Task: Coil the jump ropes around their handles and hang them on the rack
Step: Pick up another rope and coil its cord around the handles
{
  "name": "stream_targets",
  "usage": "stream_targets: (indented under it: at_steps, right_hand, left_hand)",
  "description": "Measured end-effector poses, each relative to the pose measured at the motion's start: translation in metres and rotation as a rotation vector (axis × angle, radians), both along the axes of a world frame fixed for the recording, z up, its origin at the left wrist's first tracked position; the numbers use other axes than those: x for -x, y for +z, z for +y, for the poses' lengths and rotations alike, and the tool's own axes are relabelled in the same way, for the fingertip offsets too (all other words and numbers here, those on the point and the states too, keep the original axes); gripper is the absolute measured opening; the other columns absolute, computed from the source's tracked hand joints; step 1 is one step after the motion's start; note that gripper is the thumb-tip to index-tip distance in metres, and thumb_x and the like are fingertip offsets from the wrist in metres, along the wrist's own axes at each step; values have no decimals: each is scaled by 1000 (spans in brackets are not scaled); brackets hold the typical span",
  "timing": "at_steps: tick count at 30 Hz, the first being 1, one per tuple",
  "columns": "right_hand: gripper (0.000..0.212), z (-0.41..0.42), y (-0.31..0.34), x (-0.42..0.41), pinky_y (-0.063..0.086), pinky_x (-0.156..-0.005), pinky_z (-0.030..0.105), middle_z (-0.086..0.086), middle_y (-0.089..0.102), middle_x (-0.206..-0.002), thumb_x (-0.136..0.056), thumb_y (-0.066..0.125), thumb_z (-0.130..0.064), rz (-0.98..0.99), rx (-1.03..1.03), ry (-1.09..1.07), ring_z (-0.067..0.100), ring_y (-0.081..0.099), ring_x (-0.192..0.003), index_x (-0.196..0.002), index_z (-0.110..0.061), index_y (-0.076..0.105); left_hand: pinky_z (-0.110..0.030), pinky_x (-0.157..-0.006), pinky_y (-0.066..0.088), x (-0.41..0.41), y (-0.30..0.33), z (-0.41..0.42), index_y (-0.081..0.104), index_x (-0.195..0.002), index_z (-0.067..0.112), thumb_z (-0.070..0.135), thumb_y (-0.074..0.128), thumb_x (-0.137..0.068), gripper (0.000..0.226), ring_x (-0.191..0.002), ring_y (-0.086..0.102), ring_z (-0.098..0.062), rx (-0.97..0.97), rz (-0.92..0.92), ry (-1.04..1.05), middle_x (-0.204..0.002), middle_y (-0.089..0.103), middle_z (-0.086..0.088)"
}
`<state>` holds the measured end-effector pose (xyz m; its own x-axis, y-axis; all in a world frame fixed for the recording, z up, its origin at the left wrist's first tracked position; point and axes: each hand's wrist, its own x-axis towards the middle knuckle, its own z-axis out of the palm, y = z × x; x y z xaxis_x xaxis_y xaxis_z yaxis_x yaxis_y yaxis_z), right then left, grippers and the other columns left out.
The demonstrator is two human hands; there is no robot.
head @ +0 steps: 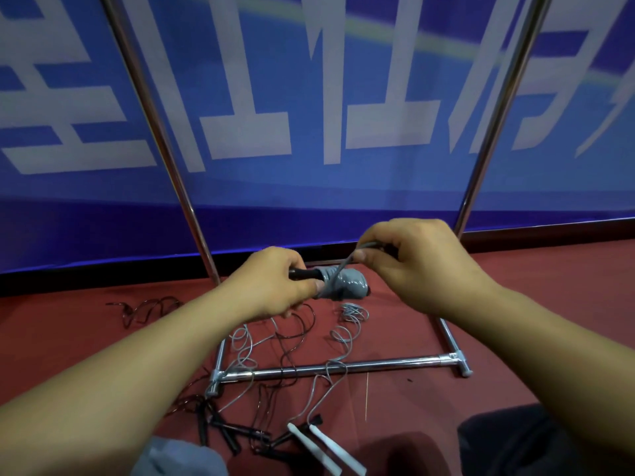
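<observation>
We're mid-wrap on the grey jump rope (pixel 338 282): left hand (pixel 275 283) is curled around the black handle ends (pixel 302 273), held roughly level above the floor, with a fat grey coil already built up on the handles just right of the fingers. Right hand (pixel 412 262) pinches the free grey cord (pixel 347 261) between thumb and fingers and holds it up and over the coil, so the cord runs taut down onto the wraps. To finish this well we should keep that tension steady, lay each turn beside the last one rather than stacking it, and let the left thumb pin the newest wrap so nothing springs loose. How much tail is left is hard to say, since the loose grey loops (pixel 347 324) on the red floor (pixel 68 331) tangle with a black rope (pixel 292 338) and cross the rack's lower bar (pixel 343 367); likely some of that slack belongs to another rope, maybe the one with the white handles (pixel 326 448) near our knees. We'd feed slack slowly to avoid dragging the black cord in. Black handles (pixel 220 431) lie at lower left, not yet coiled. Rack uprights (pixel 161 139) stand right behind, against a blue banner (pixel 275 80), so hanging is a short reach once the end is tucked.
</observation>
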<state>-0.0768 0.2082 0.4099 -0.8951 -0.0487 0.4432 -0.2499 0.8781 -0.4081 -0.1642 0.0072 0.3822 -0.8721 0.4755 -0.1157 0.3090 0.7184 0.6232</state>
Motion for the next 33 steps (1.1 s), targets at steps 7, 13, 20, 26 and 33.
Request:
stream_targets:
  at_steps: [7,13,20,26,33]
  right_hand:
    - [10,1,4,1,47,-66,18,-11,72,-77,-87,72,-36,-120,227,-129,4,65,-75,-83,-27,74]
    - [12,5,3,5,47,-62,23,-15,68,-63,-88,73,-28,-174,465,-137,-3,58,-55,-76,-26,73]
    - [10,0,-2,8,60,-68,40,-2,70,-69,-87,75,-20,-262,583,-68,8,61,-59,-78,-20,74]
    - [7,0,-6,13,55,-61,25,-4,66,-63,-86,76,-13,-344,653,-54,6,61,-59,-79,-13,74]
    - [7,-7,-6,15,54,-60,20,-1,67,-65,-84,76,-9,-359,719,2,9,62,-62,-78,-10,74]
  left_hand:
    - [-35,-60,53,-14,5,4,62,-89,12,25,65,-96,15,-56,63,-17,-80,-179,-290,-67,68,-3]
    - [-35,-62,51,-18,14,-1,62,-95,14,23,59,-99,10,-59,60,-15,-116,-225,-435,-68,61,1]
    - [-31,-61,43,-24,20,4,66,-95,21,29,61,-97,10,-61,50,-8,42,-71,-507,-74,59,1]
    - [-35,-67,48,-32,23,3,66,-92,23,27,61,-96,8,-70,57,-15,36,-55,-561,-80,64,0]
    - [-42,-74,52,-38,22,6,67,-96,22,26,60,-95,8,-76,62,-21,74,-64,-593,-81,67,0]
